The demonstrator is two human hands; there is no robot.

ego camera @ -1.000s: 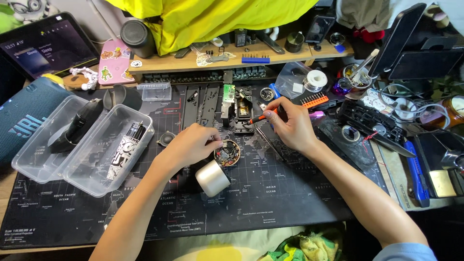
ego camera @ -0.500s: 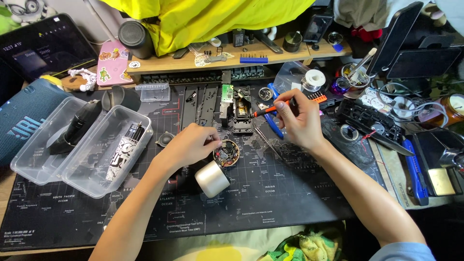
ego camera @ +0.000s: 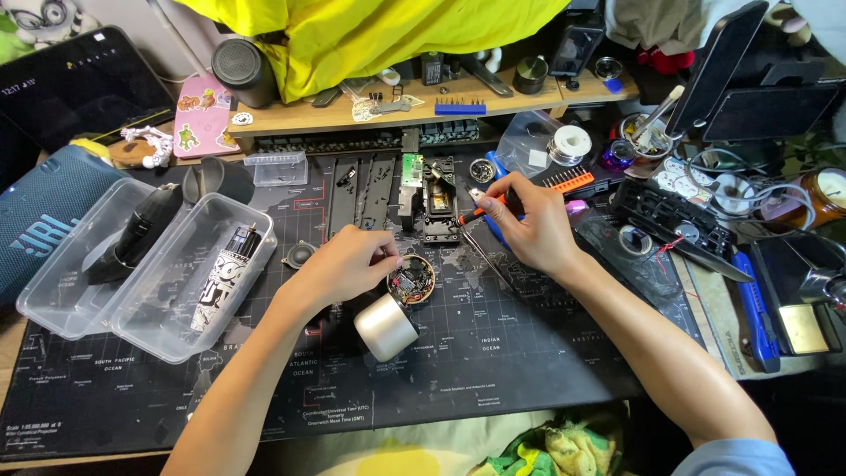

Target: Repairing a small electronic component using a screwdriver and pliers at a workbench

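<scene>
The left hand [ego camera: 339,264] rested on the dark desk mat [ego camera: 529,370] near centre, fingers curled narrow w/ the tips pinching or steadying the left rim of a small round circuit board [ego camera: 411,279]; whether it gripped or just touched couldn't be told. The right hand [ego camera: 529,225] sat just right and slightly far of the board, closed round an orange-handled screwdriver [ego camera: 480,208]. The driver's long axis ran roughly left-right, tip aimed left toward the black disassembled housing [ego camera: 436,204], which stood just beyond the board on the far side. So the board lay between the two hands, nearer the left; the driver tip was apart from it, up-left of the right knuckles. A silver metal cylinder [ego camera: 385,327] lay tilted on the mat just near of the board, touching or almost touching it, which crowded the near approach. Thin tweezers [ego camera: 489,260] lay on the mat under the right hand, running near-far diag. To the left, clear plastic tubs [ego camera: 62,304] held dark tools, well apart. Open mat was mostly near-right of the board; far side was packed w/ parts and a wooden shelf [ego camera: 291,119].
</scene>
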